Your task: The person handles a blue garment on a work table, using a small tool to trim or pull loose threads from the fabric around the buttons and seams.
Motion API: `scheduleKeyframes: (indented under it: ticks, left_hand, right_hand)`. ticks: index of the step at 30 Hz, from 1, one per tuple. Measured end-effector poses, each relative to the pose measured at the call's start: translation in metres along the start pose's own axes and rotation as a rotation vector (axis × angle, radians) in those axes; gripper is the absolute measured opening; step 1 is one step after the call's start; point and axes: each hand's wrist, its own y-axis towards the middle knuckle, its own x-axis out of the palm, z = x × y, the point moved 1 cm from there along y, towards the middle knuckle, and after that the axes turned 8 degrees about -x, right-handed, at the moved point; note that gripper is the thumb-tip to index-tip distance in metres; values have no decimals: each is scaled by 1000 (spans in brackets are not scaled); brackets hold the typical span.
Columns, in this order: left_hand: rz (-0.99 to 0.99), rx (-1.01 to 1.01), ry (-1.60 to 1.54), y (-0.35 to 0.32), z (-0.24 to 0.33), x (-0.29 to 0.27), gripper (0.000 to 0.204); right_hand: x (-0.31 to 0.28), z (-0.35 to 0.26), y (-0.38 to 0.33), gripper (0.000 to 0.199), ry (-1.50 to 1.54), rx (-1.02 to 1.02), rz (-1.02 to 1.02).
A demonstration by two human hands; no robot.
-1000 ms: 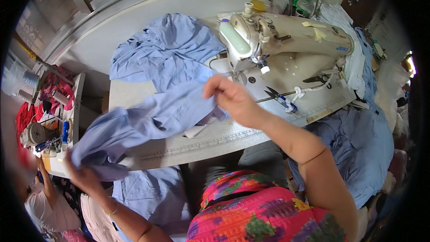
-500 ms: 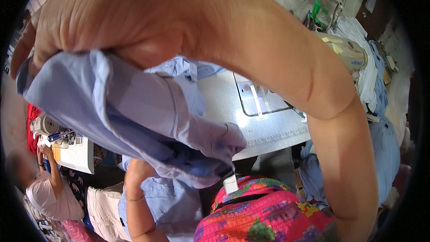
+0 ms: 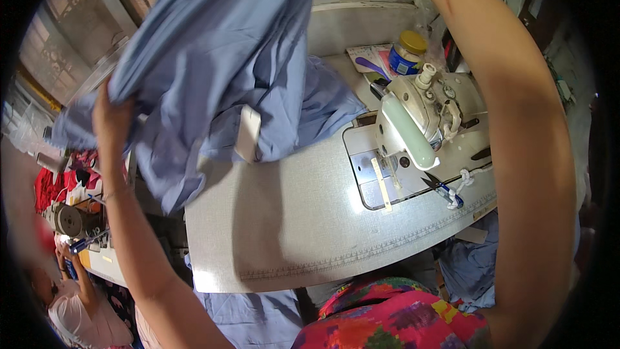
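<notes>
A light blue garment (image 3: pixel 213 45) hangs raised and spread above the far left of the sewing table, some of its folds lying on the tabletop. A white tag (image 3: pixel 248 134) shows on its lower part. At the garment's left side, my left hand (image 3: pixel 113 116) is closed on the cloth. My right arm reaches up past the top edge, so that hand is out of sight. To the right of the garment stands a sewing machine (image 3: pixel 420 116) with a pale green cover on its head.
Small blue-handled scissors (image 3: pixel 445 192) lie beside the machine on the table (image 3: pixel 310 220). Behind it stands a yellow-lidded jar (image 3: pixel 408 52). Blue cloth (image 3: pixel 475 265) hangs below the table at right. Another person (image 3: pixel 84 310) works at a machine on the far left.
My right hand has gone up out of view. The garment has swung up and away over the table, uncovering the tabletop and machine. My left hand has risen toward the far left.
</notes>
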Motion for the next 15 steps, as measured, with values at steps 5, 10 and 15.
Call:
scheduleKeyframes:
  ticks: [5, 10, 15]
  left_hand:
    - [-541, 13, 407, -48, 31, 126, 81]
    - [-487, 156, 141, -118, 69, 145, 65]
    - [-503, 186, -110, -169, 73, 114, 57]
  right_hand:
    - [7, 58, -80, 31, -500, 239, -652]
    - [-66, -32, -147, 40, -316, 218, -370]
    - [-127, -63, -282, 42, -554, 215, 180]
